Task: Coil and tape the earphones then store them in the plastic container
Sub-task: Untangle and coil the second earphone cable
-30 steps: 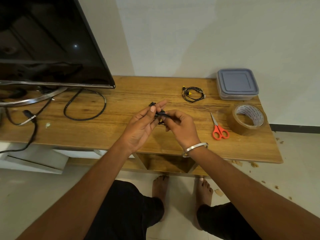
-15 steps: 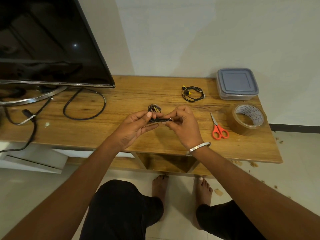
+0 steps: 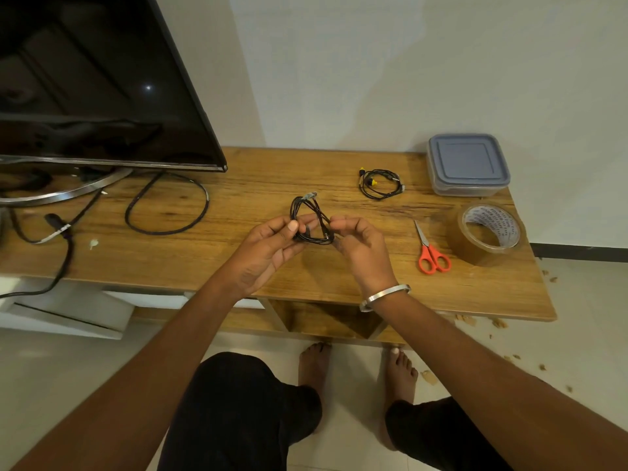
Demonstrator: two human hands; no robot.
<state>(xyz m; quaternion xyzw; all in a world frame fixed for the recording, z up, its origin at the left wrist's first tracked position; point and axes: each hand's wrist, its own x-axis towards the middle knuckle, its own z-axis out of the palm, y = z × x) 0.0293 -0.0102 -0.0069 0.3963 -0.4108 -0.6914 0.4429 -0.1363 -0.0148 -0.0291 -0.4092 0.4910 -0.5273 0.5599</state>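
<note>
Held coil: a pair of black earphones (image 3: 311, 220), looped into a rough ring, hangs above the wooden table (image 3: 238, 266) at the centre of the frame.
Left hand (image 3: 272, 246): thumb and fingers pinch the left side of the loop.
Right hand (image 3: 356, 243): fingertips pinch the lower right of the loop, the other fingers curled.
Coiling: looks nearly done for this pair; no tape shows on it.
Second earphones (image 3: 380, 183): a black coil with yellow tips lies on the table, upper right of centre; whether it is taped I cannot tell.
Tape roll (image 3: 489, 232): brown, at the right of the frame, nobody touching it.
Scissors (image 3: 431, 249): orange handles, lying just left of the roll.
Plastic container (image 3: 469, 164): upper right, lid on, so nothing is being stored yet.
Left to do: likely taping the held coil, opening the container, placing the earphones inside.
</note>
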